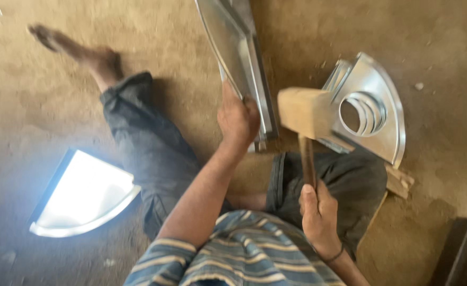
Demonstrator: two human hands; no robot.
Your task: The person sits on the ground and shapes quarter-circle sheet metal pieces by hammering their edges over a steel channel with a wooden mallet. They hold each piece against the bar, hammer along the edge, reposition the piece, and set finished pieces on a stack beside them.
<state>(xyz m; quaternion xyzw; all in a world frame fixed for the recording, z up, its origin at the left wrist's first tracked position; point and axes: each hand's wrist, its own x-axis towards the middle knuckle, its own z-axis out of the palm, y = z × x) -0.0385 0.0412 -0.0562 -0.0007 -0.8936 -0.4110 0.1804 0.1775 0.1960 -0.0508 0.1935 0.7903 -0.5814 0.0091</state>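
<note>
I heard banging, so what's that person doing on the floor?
A person sits on the dirt floor. The left hand grips a long metal sheet by its edge. The right hand holds a wooden mallet raised beside it. A stack of curved metal pieces with holes lies nearby, and another shiny piece lies to the left.

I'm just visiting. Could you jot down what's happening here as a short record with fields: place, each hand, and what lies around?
Place: dirt floor, person seated on it
Left hand: grips the edge of a sheet-metal piece
Right hand: shut on the handle of a wooden mallet, head raised
Right of mallet: stack of fan-shaped metal plates with round holes
Left of leg: one bright curved metal tray
Under the stack: wooden block
Image: blurred by motion
</note>
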